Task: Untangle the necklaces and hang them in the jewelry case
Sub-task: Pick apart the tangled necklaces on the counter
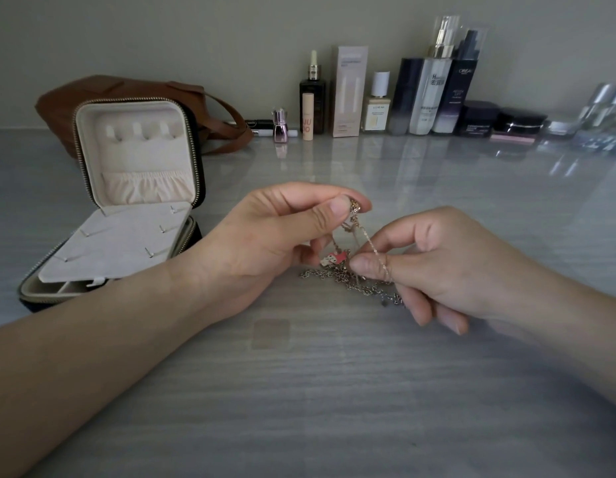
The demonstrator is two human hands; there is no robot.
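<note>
Necklaces (pixel 351 282) lie in one knotted heap on the table (pixel 334 391), to the right of the jewelry case (pixel 92 160) and well apart from it. My left hand (pixel 265 243) is the hand nearer to the case. It pinches the top of the knot between thumb and forefinger and holds it lifted above the heap. My right hand (pixel 447 267), the farther one from the case, pinches one fine chain (pixel 370 241) between thumb and forefinger, lower, close to the table. Its other fingers are curled under and hold nothing that I can see.

Between the two pinches this fine chain runs as a steep slanted line, its high end toward the case, its low end away from it. I judge that the next move depends on this line: the right hand must draw the chain away from the case, along its own length, while the left holds the knot steady.

The case stands open, its lid upright, and the hooks (pixel 144 131) in the lid are bare; nothing hangs there yet. Since the left hand is nearer, it is the natural one to carry a freed necklace there.
</note>
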